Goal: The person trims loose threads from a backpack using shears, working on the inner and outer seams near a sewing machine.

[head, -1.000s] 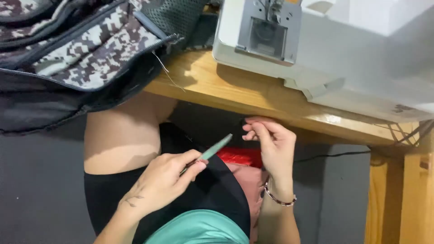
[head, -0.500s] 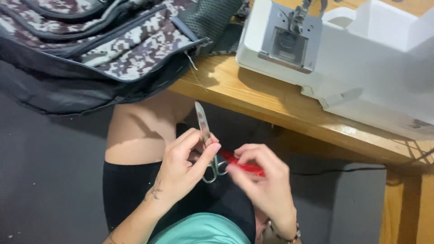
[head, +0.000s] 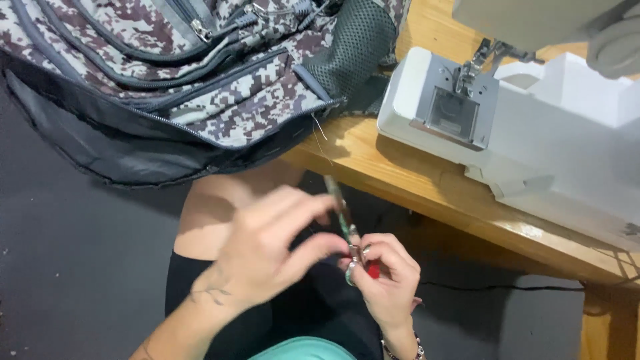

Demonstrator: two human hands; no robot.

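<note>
The camouflage backpack (head: pixel 200 87) overhangs the edge of the wooden tabletop (head: pixel 427 180), beside the white sewing machine (head: pixel 533 133). Below the edge, over the lap, both hands meet around small scissors (head: pixel 343 220).

Risk: the blades point up toward the loose thread (head: pixel 320 130) hanging from the backpack; a slip could probably nick fabric or a finger.

The left hand (head: pixel 267 253) is blurred, fingers half-curled around the scissors; its exact grip cannot be told. The right hand (head: pixel 387 280) is closed, pinching the scissor handles with a small red object (head: pixel 373 269).
</note>
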